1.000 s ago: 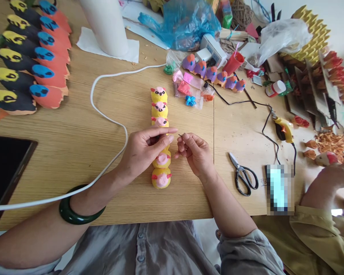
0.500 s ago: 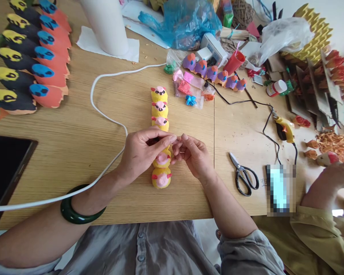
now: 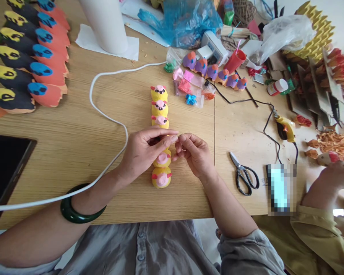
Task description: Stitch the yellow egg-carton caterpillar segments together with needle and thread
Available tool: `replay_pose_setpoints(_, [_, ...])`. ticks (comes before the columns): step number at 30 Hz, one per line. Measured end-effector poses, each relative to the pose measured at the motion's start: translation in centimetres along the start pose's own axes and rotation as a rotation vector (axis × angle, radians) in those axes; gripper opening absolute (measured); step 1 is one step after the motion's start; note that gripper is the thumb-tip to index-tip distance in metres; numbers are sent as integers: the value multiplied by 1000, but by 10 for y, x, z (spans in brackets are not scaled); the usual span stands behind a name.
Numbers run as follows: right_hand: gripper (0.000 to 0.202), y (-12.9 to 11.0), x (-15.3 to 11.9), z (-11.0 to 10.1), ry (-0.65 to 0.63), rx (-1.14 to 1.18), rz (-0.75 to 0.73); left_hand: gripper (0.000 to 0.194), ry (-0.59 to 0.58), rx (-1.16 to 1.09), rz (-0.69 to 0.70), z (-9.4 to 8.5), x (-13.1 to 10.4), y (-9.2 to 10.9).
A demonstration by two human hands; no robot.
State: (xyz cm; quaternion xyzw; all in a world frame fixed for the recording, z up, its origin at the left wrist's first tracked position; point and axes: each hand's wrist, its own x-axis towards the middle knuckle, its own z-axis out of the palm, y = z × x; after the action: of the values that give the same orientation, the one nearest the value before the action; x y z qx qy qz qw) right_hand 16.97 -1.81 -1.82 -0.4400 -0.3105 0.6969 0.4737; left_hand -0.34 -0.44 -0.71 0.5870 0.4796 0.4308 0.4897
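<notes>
A row of yellow egg-carton cups (image 3: 161, 178) with pink clay faces and red ears runs away from me on the table. The far faces carry black marks; the two nearest are plain pink, and the middle of the row is hidden under my hands. My left hand (image 3: 147, 152) hovers over the row, thumb and fingers pinched together. Just to its right, my right hand (image 3: 196, 154) pinches thumb against forefinger, its tips close to the left fingertips. Whatever is between the fingers is too small to make out. A dark green bangle (image 3: 81, 217) circles my left wrist.
Scissors (image 3: 242, 173) lie right of my hands, near a pixelated phone (image 3: 280, 189). Clay packets (image 3: 186, 86) and a purple carton row (image 3: 212, 71) lie behind. A white cable (image 3: 109, 119) crosses the left side. A co-worker's hand (image 3: 329, 183) is at far right.
My right hand's fingers have curled in more, and its thumb and forefinger tips have shifted slightly left towards the left fingertips. The yellow row stays in place.
</notes>
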Motion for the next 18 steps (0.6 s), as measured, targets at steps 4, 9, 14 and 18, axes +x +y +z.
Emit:
replay_pose_setpoints(4, [38, 1, -1, -1, -37, -15, 6, 18, 14, 29, 21, 0, 1, -1])
replay_pose_setpoints(9, [36, 1, 0, -2, -29, -12, -3, 15, 48, 28, 35, 0, 1, -1])
replay_pose_setpoints(14, [36, 1, 0, -1, 23, -19, -28, 17, 43, 25, 17, 0, 1, -1])
replay_pose_setpoints(18, [36, 0, 0, -1, 58, -2, -41, 27, 25, 30, -4, 0, 1, 1])
